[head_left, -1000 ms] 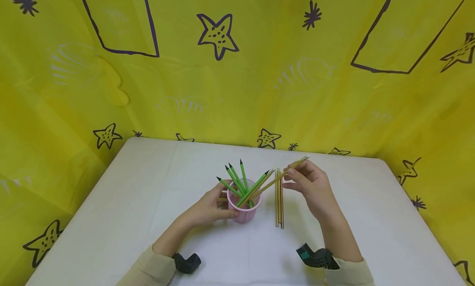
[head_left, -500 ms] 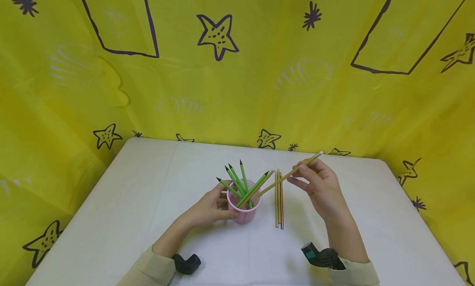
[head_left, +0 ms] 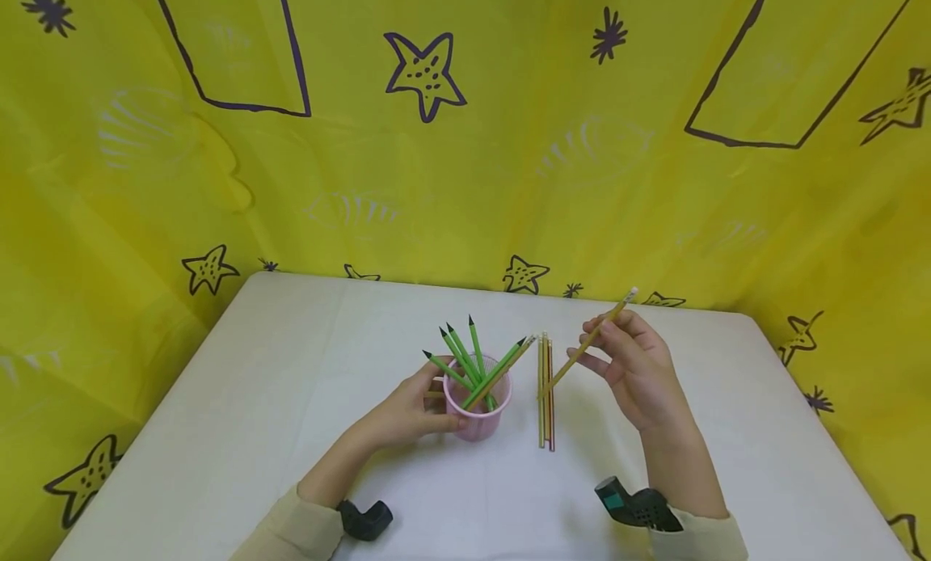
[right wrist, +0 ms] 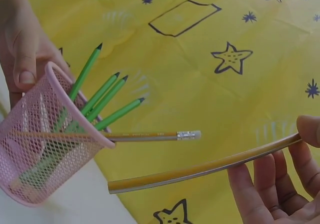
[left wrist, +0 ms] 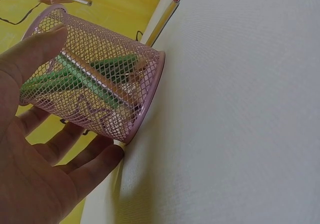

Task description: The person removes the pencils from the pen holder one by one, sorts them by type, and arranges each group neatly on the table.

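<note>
Mesh cup (left wrist: 100,46) in left grip (left wrist: 37,176)

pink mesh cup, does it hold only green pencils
No, a yellow eraser-tipped pencil leans in the pink mesh cup beside green black-tipped pencils.

The left sleeve (head_left: 296,524) and right sleeve (head_left: 700,537) are plain beige; the left wrist camera (head_left: 366,521) is black and bent, the right wrist camera (head_left: 644,509) black with a teal patch (head_left: 614,499).

Left hand (head_left: 418,406) low, right hand (head_left: 638,367) higher
</note>
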A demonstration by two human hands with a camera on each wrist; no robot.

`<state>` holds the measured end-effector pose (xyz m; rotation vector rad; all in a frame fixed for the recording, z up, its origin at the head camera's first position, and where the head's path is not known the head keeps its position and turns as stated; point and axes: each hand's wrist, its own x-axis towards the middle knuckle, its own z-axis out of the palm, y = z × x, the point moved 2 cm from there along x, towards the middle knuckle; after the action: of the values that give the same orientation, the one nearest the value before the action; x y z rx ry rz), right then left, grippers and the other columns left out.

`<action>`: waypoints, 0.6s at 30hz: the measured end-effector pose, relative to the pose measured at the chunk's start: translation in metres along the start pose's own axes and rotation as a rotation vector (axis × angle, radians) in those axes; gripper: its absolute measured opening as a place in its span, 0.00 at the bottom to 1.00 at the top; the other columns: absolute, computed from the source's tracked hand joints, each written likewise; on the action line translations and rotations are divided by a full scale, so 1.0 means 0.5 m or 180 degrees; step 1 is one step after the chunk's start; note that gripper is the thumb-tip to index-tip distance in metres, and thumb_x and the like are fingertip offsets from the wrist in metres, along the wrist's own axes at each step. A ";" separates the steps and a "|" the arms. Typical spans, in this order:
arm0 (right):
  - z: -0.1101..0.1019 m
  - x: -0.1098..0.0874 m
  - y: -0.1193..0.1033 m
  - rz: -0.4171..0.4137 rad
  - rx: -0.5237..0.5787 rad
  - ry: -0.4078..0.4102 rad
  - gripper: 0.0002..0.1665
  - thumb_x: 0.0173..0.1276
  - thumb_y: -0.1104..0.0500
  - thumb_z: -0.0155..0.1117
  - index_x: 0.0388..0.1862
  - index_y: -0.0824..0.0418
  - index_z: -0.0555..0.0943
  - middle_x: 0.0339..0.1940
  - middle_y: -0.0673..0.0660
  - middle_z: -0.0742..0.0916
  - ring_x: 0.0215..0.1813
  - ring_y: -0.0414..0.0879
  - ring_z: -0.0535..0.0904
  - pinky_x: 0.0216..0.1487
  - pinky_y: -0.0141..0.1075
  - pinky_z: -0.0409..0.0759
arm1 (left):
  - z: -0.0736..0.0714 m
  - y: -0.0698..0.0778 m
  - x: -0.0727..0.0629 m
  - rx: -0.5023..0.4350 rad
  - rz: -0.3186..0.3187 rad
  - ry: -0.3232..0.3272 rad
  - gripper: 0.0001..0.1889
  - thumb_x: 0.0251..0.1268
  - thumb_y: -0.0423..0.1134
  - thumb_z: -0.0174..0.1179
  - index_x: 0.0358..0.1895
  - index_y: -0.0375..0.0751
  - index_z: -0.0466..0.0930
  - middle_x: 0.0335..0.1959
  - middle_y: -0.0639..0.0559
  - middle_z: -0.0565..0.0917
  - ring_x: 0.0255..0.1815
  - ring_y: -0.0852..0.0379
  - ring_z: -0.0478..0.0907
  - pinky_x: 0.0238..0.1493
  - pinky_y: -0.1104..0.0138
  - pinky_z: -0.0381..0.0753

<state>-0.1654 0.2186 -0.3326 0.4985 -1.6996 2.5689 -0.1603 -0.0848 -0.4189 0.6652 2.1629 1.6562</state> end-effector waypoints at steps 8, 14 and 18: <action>-0.023 0.005 0.017 0.0271 -0.0311 0.0200 0.08 0.75 0.70 0.54 0.44 0.60 0.77 0.40 0.53 0.82 0.43 0.44 0.81 0.48 0.43 0.88 | 0.001 -0.002 -0.002 0.0056 -0.0018 0.0036 0.41 0.60 0.39 0.71 0.73 0.47 0.57 0.65 0.43 0.73 0.65 0.41 0.74 0.65 0.52 0.77; -0.041 0.008 0.033 0.0361 -0.0465 0.0291 0.09 0.72 0.71 0.59 0.47 0.60 0.76 0.42 0.53 0.81 0.43 0.44 0.81 0.47 0.42 0.88 | 0.001 -0.003 -0.002 0.0068 -0.0052 0.0025 0.41 0.60 0.40 0.71 0.74 0.47 0.56 0.65 0.42 0.74 0.65 0.41 0.75 0.65 0.52 0.77; -0.052 0.009 0.043 0.0400 -0.0573 0.0395 0.12 0.72 0.70 0.60 0.51 0.62 0.75 0.42 0.52 0.82 0.44 0.43 0.81 0.46 0.40 0.88 | 0.002 -0.003 0.000 0.0055 -0.0050 0.0012 0.41 0.60 0.39 0.71 0.73 0.47 0.56 0.65 0.43 0.74 0.65 0.41 0.75 0.65 0.52 0.77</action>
<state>-0.1804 0.2329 -0.3598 0.2265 -1.9505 2.4344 -0.1602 -0.0845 -0.4206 0.6486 2.1818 1.6340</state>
